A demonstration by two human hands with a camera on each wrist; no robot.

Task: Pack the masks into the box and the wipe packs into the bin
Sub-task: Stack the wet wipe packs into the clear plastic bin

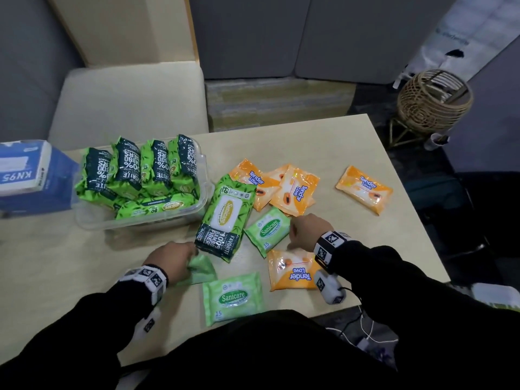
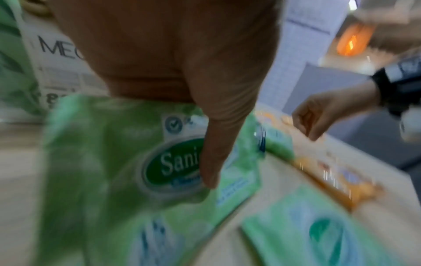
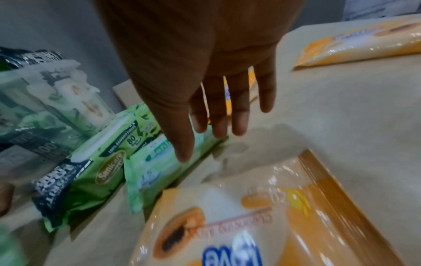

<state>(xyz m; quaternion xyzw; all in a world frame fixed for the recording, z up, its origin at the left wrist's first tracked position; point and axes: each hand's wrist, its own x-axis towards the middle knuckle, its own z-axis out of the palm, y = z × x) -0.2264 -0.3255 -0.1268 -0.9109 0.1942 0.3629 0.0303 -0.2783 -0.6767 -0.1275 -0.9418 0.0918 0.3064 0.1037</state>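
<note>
My left hand point(image 1: 191, 258) pinches a small light-green Sanicare wipe pack point(image 1: 202, 270) near the table's front; in the left wrist view the thumb point(image 2: 212, 158) presses on that pack point(image 2: 109, 162). My right hand point(image 1: 294, 232) reaches with straight fingers point(image 3: 239, 115) to the edge of another small green pack point(image 1: 267, 230) and holds nothing. A clear bin point(image 1: 92, 220) holds several large green wipe packs. One large green pack point(image 1: 225, 218) lies beside it. A blue KN95 mask box point(image 1: 28, 175) stands at the far left.
Orange Tender Love packs lie in a cluster point(image 1: 281, 187), one apart at the right point(image 1: 363, 190), one under my right wrist point(image 1: 292, 268). A third small green pack point(image 1: 233, 296) sits at the front edge. A wicker stand point(image 1: 433, 99) and a chair point(image 1: 126, 102) are beyond the table.
</note>
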